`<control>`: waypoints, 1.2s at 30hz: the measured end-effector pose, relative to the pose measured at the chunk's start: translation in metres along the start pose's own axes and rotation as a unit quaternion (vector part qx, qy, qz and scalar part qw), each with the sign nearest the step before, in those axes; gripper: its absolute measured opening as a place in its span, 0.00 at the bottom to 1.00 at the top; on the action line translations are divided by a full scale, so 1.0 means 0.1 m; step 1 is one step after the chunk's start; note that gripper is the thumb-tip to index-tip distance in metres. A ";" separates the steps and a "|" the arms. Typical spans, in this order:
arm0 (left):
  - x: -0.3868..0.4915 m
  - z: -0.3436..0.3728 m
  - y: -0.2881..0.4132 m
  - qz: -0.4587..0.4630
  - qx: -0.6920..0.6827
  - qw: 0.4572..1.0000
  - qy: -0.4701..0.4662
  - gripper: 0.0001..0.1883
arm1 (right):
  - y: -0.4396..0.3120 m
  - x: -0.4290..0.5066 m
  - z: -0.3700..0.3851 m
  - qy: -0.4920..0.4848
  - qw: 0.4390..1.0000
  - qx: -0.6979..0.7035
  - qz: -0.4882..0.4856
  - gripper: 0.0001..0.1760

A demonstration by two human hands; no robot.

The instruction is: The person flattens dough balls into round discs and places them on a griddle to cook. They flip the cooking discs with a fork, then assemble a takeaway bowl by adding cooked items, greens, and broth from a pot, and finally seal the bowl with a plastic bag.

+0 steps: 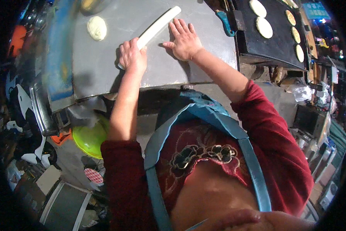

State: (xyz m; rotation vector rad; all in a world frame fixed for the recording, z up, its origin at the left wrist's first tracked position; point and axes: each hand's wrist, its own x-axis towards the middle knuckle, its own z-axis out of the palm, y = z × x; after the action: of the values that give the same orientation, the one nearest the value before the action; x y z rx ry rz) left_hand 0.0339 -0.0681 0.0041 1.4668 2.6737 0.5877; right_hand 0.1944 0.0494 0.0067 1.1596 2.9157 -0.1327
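Observation:
My left hand (pixel 133 56) is wrapped around the near part of a white rolling pin (pixel 158 27), which lies slantwise across a grey metal worktop (pixel 118 78). A short end of the pin shows below the hand. Palm down and fingers spread, my right hand (pixel 186 40) is at the worktop just right of the pin. Its fingertips come close to the pin; whether they touch it I cannot tell. A rounded lump of pale dough (pixel 97 28) sits on the worktop, left of my left hand.
A black griddle (pixel 277 43) at the right bears several flat rounds of dough (pixel 264 27), some browned. A teal-handled tool (pixel 225 23) lies at the worktop's right edge. A metal bowl (pixel 93 6) stands at the far left. Below is a yellow-green basin (pixel 90 138).

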 end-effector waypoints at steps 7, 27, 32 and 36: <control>-0.04 -0.12 0.09 0.040 -0.067 0.994 -0.078 0.19 | 0.12 -0.68 -0.35 0.001 0.990 0.094 -0.107 0.37; 0.08 0.18 0.47 0.190 0.094 0.973 -0.093 0.34 | 0.64 -0.62 -0.15 0.040 0.999 -0.023 0.002 0.35; -0.85 -0.07 0.47 0.214 -0.016 0.974 -0.068 0.30 | 0.46 -1.57 -0.01 0.098 0.990 0.103 -0.009 0.28; -0.77 -0.15 0.43 0.274 -0.084 0.956 -0.067 0.18 | 0.61 -1.14 -0.09 0.068 0.983 0.166 0.037 0.15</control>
State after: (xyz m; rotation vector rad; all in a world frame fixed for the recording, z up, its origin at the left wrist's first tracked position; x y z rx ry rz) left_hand 0.1084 -0.1148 0.0217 2.1093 2.0432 0.6851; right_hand 0.3192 0.0159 0.0141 1.3661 3.0444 -0.5807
